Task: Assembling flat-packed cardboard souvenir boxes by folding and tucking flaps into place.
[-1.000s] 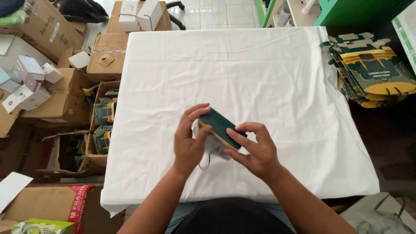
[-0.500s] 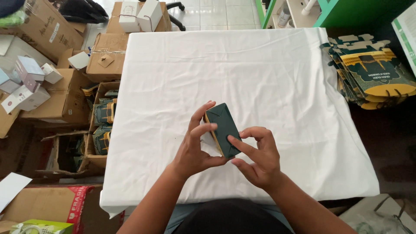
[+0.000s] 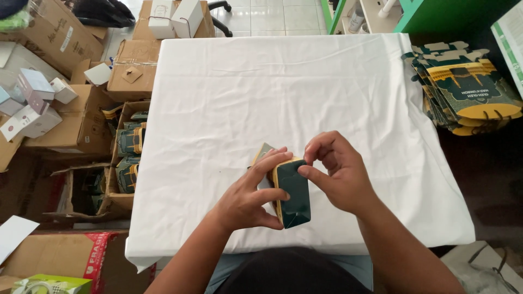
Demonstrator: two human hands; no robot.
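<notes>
Both hands [image 3: 294,188] around green box [image 3: 293,195]

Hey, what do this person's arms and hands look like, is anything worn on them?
Both forearms are bare, with no sleeves in view. The left hand and the right hand wear no gloves, and no rings, watch or bands show. The fingernails look short and plain. A dark top shows at the bottom edge.

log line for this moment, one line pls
left hand: holds dark green box | right hand: pinching box top | surface: white table | right of table: flat box stack
</notes>
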